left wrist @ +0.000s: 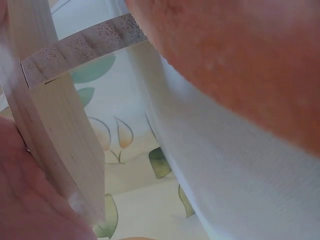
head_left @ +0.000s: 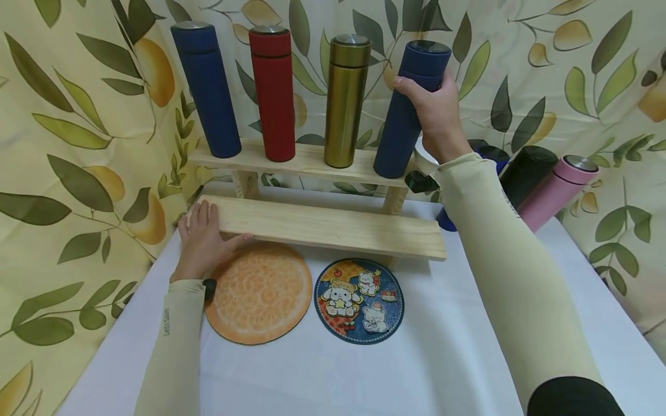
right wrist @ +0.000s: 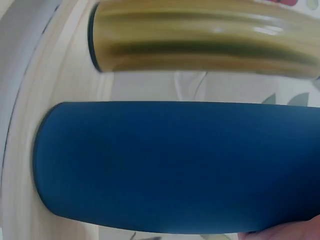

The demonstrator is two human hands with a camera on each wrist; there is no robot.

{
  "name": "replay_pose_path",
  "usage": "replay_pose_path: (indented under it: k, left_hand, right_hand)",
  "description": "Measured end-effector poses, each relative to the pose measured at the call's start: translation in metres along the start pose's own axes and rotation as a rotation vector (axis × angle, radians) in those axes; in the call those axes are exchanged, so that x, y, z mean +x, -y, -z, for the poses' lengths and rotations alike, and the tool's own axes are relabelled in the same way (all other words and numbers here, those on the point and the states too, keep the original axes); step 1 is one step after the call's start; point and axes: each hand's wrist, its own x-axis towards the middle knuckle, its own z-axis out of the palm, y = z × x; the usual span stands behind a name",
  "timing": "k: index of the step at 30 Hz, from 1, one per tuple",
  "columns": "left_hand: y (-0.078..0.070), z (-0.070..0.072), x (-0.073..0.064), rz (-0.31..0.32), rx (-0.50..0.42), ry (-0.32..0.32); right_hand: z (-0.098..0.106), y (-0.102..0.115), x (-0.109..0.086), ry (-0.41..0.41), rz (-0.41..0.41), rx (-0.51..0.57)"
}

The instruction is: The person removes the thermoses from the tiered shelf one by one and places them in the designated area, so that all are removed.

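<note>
"Lets Slim" on L sleeve (head_left: pixel 179 346), R sleeve (head_left: pixel 499 248) txt illegible.

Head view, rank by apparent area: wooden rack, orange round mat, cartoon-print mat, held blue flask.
1. Wooden rack
2. Orange round mat
Unranked: cartoon-print mat and held blue flask; too close, with the right hand covering part of the flask.

Cream fabric (head_left: pixel 31 254) printed with green leaves (head_left: pixel 80 184) and orange fruit (head_left: pixel 156 72) lines the left, far and right sides. Soft light falls across the white tabletop (head_left: pixel 291 381).
</note>
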Motion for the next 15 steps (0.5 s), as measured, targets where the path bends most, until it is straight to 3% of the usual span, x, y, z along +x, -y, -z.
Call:
replay_pose_path:
  k: [8, 15]
  left_hand:
    - [0.000, 0.000, -0.001, 0.008, -0.006, 0.007]
    - [0.000, -0.001, -0.001, 0.012, -0.002, 0.013]
  right_hand:
    - [0.001, 0.009, -0.024, 0.052, 0.010, 0.021]
    - [0.014, 0.018, -0.062, 0.104, 0.071, 0.061]
